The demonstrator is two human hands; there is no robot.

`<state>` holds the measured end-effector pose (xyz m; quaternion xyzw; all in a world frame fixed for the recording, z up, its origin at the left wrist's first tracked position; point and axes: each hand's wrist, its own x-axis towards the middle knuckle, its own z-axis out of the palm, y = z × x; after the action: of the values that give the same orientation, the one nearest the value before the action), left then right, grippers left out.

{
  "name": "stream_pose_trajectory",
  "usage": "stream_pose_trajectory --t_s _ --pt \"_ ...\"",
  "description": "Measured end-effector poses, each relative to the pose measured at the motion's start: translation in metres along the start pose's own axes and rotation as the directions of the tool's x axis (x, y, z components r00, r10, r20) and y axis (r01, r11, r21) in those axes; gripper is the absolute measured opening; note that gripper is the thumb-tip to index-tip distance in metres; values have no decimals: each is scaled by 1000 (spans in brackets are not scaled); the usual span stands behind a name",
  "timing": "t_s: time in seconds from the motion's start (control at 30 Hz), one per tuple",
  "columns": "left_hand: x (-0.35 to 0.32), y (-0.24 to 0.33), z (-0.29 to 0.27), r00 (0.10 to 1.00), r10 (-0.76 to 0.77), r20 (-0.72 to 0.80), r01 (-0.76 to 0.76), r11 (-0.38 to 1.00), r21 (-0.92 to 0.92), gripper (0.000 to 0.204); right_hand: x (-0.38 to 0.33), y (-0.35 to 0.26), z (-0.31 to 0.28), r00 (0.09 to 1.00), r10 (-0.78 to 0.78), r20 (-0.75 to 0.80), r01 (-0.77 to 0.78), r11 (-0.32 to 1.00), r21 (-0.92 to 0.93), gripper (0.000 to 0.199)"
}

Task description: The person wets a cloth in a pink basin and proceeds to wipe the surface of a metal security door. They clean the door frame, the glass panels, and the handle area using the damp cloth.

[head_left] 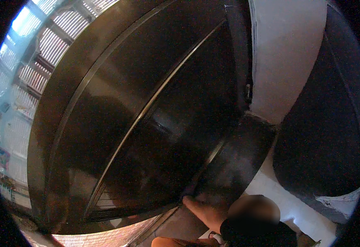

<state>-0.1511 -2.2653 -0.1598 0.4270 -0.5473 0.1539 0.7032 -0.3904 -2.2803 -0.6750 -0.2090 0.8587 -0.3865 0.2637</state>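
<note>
Neither of my hands can be made out for certain. A large, dark, glossy panel like a door point(180, 123) fills most of the view, with a thin, shiny strip point(141, 113) running down it. At the lower right is another person in a black top point(250, 232). That person's bare arm point(206, 214) reaches to the panel's lower edge; what the fingers do there is too dark to tell. An orange-brown, skin-like shape point(176, 242) shows at the bottom edge, and I cannot tell whose it is or which body part.
A pale wall strip point(289, 53) stands at the upper right, beside a big dark surface point(324, 136). Slatted windows point(36, 78) curve along the left. A lit, slatted area point(106, 234) shows under the panel. White floor or wall point(287, 197) lies behind the person.
</note>
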Motion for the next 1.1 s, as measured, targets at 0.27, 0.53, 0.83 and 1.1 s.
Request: stream_pose_trajectory --t_s 0.27,0.53,0.83,1.1 --pt "10 6 19 987 143 74 -152 979 133 61 -65 -33 -6 937 -238 254 208 968 139 39" --pt "5 0 61 945 263 195 -320 867 383 59 -96 -94 -64 723 -517 458 -82 594 800 40" --pt "29 -47 19 952 -283 114 300 939 -169 52 -140 -214 -149 159 -920 358 -978 -98 181 42" --pt "14 20 9 689 -618 379 720 523 -457 62 -111 -178 -324 677 -181 713 595 704 -387 40"
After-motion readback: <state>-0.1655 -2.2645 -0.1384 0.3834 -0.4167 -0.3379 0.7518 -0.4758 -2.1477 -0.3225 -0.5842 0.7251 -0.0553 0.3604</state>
